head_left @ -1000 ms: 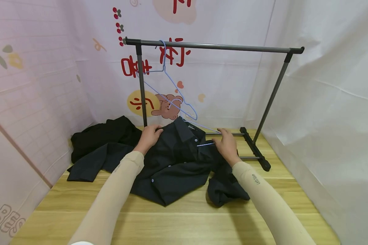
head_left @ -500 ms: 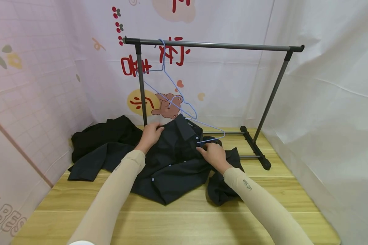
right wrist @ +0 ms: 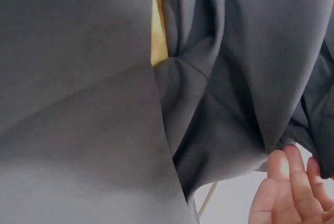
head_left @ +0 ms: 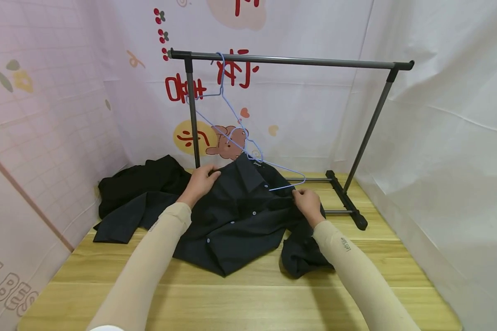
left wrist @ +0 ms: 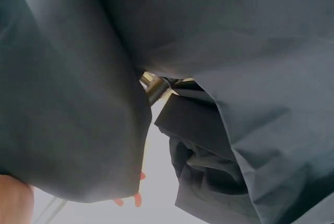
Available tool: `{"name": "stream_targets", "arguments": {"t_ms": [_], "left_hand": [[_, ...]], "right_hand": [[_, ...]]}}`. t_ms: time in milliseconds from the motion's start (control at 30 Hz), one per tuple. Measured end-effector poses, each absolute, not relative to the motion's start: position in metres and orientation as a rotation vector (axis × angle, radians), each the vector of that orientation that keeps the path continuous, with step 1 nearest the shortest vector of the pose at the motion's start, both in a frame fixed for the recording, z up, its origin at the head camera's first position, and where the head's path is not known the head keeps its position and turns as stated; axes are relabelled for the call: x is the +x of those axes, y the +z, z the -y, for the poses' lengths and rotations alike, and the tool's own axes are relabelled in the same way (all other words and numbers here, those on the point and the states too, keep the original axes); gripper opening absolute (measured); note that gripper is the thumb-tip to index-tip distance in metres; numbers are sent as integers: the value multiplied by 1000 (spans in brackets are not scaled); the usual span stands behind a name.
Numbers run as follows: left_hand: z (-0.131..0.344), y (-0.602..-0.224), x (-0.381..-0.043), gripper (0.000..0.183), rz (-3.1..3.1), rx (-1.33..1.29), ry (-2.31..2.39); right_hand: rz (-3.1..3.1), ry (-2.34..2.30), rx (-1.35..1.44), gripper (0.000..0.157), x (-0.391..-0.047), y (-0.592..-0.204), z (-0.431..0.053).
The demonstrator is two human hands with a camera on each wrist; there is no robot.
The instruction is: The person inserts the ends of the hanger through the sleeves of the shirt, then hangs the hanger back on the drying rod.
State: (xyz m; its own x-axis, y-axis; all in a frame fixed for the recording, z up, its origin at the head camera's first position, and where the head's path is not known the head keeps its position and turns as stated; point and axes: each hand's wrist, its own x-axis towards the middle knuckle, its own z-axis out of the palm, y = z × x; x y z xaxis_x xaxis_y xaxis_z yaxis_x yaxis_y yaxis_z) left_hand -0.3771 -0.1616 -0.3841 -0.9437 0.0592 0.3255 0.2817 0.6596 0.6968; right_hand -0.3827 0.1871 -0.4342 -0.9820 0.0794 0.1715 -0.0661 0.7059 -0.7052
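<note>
A dark button-up shirt (head_left: 242, 202) with light buttons is held up off part of the table by both hands. At the shoulder on the left, my left hand (head_left: 199, 184) pinches the cloth between thumb and fingers. My right hand (head_left: 308, 203) pinches the shirt on the other side, below the hanger's end; in the right wrist view its fingers (right wrist: 295, 182) lie against the fabric. A blue wire hanger (head_left: 283, 167) stands at the collar, its right end outside over the front of the shirt, its left part hidden by the cloth.
A second blue hanger (head_left: 222, 92) hangs from the grey bar of the clothes rack (head_left: 298, 60) behind. More dark clothing (head_left: 145, 181) lies heaped on the wooden table (head_left: 248, 303) at left. The rack's black foot (head_left: 348, 202) stands at the right.
My right hand left the hanger's right end, moved over the shirt front, then drew the cloth to the right and up beside the hanger. My left hand stays at the shoulder.
</note>
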Motion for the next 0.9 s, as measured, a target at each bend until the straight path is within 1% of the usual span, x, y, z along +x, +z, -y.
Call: {"name": "stream_targets", "arguments": {"t_ms": [233, 433, 533, 633, 733, 900], "left_hand": [[171, -392, -373, 19, 2627, -269, -1215], [173, -403, -371, 14, 2615, -257, -1251], [172, -405, -370, 14, 2609, -247, -1273], [172, -406, -369, 18, 2611, -254, -1269], [172, -405, -367, 23, 2604, -276, -1263], [173, -406, -367, 26, 2593, -323, -1227]], "right_hand": [[2585, 1118, -214, 40, -382, -422, -196], [2510, 1106, -348, 33, -383, -418, -200], [2504, 1096, -319, 31, -383, -420, -200], [2491, 1062, -243, 29, -383, -423, -200], [2467, 1032, -173, 30, -383, -424, -199], [2410, 1049, -165, 33, -382, -422, -196]]}}
